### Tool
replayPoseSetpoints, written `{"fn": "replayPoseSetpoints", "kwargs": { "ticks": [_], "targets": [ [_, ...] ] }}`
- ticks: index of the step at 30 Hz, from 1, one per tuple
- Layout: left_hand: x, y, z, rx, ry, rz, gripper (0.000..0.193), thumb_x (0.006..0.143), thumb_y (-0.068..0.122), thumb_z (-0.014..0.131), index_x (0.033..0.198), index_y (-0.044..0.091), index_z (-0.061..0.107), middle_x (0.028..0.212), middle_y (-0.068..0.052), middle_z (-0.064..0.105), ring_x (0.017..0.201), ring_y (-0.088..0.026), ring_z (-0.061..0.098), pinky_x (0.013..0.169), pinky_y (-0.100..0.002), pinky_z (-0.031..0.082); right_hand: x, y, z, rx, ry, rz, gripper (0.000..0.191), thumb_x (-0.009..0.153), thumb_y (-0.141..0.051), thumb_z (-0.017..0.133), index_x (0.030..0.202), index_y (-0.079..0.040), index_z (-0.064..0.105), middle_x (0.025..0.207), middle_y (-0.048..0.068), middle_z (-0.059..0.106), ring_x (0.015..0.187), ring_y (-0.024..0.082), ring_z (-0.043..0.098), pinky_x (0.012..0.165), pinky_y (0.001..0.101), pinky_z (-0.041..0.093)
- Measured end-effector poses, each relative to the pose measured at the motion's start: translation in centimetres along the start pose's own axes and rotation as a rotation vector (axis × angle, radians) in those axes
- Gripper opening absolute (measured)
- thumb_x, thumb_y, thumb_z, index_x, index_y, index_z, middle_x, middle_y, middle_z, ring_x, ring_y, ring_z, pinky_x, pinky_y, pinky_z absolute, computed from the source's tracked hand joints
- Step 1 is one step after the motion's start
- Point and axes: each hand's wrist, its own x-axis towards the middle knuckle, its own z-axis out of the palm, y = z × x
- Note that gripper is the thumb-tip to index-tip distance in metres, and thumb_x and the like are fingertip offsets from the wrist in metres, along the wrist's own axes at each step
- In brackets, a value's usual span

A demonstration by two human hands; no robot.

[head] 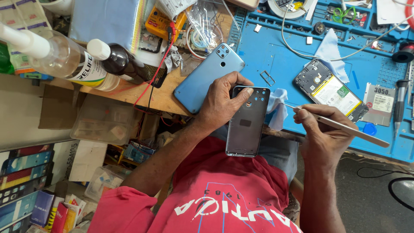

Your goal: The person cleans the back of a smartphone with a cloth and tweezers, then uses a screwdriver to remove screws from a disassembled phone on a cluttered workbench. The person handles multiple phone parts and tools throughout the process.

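My left hand (221, 101) grips the grey back cover (248, 121), long axis toward me; my right hand (321, 129), just right, pinches tweezers (340, 125) pointing at its top.

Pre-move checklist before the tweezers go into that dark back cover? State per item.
1. Left hand grips the dark grey plastic phone back cover at its top edge: ok.
2. Right hand holds the slim silver metal tweezers pencil-style, tip pointing toward the cover: ok.
3. Tweezer tip clear of the cover: ok, it sits over the light blue cloth beside it.
4. Anything pinched in the tip: cannot tell, too small.
5. Cover supported underneath: not ok, its lower end hangs past the bench edge over the lap.
6. Opened phone with white battery lying flat on the blue work mat, out of the way: ok.
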Motion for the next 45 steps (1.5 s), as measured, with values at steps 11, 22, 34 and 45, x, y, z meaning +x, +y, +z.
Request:
{"fn": "replayPoseSetpoints", "kwargs": {
  "ticks": [11, 22, 34, 45],
  "targets": [
    [0.0, 0.3, 0.4, 0.053, 0.015, 0.000, 0.010, 0.098, 0.010, 0.069, 0.103, 0.001, 0.067, 0.087, -0.004, 0.071, 0.077, -0.007, 0.068, 0.070, -0.025, 0.060, -0.3, 1.3, 2.1, -0.246, -0.098, -0.191, 0.011, 0.100, 0.004, 0.079, 0.109, 0.003, 0.073, 0.108, 0.011, 0.074, 0.096, 0.012, 0.070, 0.089, 0.0237, 0.059],
    [0.1, 0.0, 0.2, 0.053, 0.021, 0.034, 0.013, 0.099, 0.013, 0.071, 0.103, 0.001, 0.067, 0.089, -0.003, 0.072, 0.081, -0.007, 0.067, 0.073, -0.024, 0.057, 0.3, 0.8, 3.4, -0.411, -0.145, -0.296, 0.016, 0.097, 0.006, 0.081, 0.111, 0.001, 0.074, 0.112, 0.013, 0.076, 0.099, 0.017, 0.074, 0.090, 0.0266, 0.059],
    [0.0, -0.3, 0.2, 0.028, 0.004, 0.037, 0.019, 0.096, 0.013, 0.076, 0.104, 0.000, 0.066, 0.089, -0.004, 0.072, 0.081, -0.007, 0.070, 0.072, -0.023, 0.059, -0.5, 0.8, 3.6, -0.202, -0.076, -0.235, 0.015, 0.099, 0.008, 0.078, 0.110, 0.001, 0.071, 0.113, 0.014, 0.074, 0.099, 0.016, 0.074, 0.089, 0.0264, 0.060],
    [0.0, -0.4, 0.2, 0.020, -0.006, 0.018, 0.015, 0.100, 0.014, 0.071, 0.103, 0.000, 0.068, 0.088, -0.005, 0.073, 0.079, -0.008, 0.068, 0.072, -0.024, 0.058, -0.1, 0.2, 4.2, -0.504, -0.135, -0.393, 0.020, 0.095, 0.007, 0.082, 0.110, -0.003, 0.074, 0.112, 0.012, 0.076, 0.103, 0.020, 0.075, 0.089, 0.0273, 0.059]
  ]
}}
